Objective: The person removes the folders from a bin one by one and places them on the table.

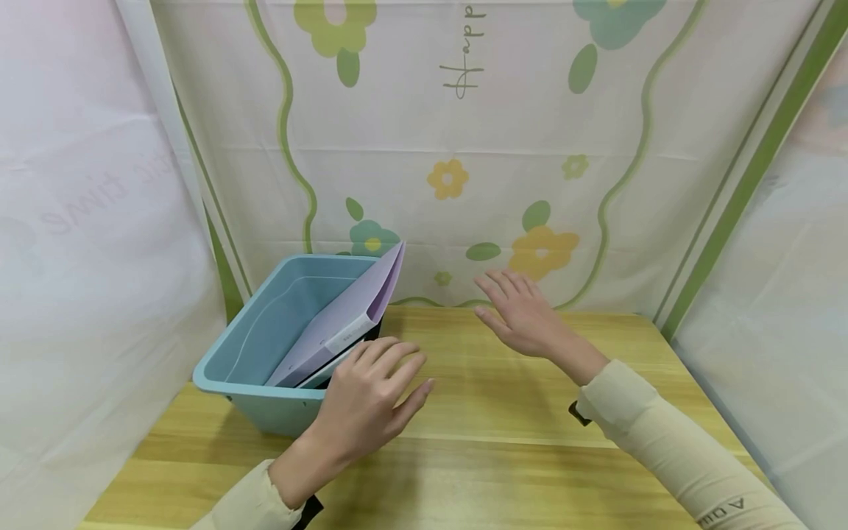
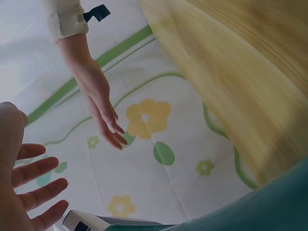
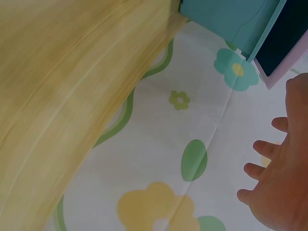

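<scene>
A blue plastic basket (image 1: 265, 401) stands at the left of the table, and a lilac binder (image 1: 338, 316) leans in it with its upper end above the rim. Under that binder lie other flat items, partly covered, with a white and a dark edge showing. My left hand (image 1: 374, 390) hovers in front of the basket's near right corner, fingers spread and slightly bent, holding nothing; it hides part of the rim. On the other side, my right hand (image 1: 523, 313) is held out over the back of the table with its fingers extended and nothing in them.
The wooden table (image 1: 490, 464) reaches back to a white cloth (image 1: 530, 132) printed with flowers. Further cloth panels hang along the left and right sides. Both forearms wear pale sleeves (image 1: 689, 449) with dark straps at the wrists.
</scene>
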Demonstrator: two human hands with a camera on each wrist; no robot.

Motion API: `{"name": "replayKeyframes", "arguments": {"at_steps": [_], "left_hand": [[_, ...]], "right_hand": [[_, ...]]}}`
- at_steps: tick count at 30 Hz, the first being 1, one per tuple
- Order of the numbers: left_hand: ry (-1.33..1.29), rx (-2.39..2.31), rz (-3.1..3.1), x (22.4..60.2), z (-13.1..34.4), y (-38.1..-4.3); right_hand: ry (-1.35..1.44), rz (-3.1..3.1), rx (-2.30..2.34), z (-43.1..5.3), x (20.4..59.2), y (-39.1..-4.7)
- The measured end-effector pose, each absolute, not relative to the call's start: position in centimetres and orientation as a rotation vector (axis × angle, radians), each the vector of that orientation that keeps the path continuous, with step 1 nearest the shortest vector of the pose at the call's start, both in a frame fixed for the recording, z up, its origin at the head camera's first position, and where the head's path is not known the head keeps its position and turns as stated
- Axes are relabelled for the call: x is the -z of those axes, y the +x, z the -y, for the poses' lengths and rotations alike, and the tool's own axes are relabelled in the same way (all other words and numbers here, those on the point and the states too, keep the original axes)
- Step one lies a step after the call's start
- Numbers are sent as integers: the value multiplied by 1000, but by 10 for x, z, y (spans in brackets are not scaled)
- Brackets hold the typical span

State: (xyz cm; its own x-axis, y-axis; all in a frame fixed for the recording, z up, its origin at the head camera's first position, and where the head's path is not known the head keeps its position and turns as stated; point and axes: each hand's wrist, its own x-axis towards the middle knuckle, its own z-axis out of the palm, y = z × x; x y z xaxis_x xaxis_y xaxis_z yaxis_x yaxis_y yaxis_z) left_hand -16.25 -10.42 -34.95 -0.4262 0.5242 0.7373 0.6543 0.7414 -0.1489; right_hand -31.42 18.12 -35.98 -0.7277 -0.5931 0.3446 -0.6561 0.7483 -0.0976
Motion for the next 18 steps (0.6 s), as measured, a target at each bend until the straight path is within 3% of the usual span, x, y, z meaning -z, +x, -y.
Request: {"name": "replayKeyframes", "arguments": {"at_steps": [18], "left_hand": [[-757,345,2056,347,126,-160]], "right_hand": [[1002,2671,-374,-172,359,-309]]}}
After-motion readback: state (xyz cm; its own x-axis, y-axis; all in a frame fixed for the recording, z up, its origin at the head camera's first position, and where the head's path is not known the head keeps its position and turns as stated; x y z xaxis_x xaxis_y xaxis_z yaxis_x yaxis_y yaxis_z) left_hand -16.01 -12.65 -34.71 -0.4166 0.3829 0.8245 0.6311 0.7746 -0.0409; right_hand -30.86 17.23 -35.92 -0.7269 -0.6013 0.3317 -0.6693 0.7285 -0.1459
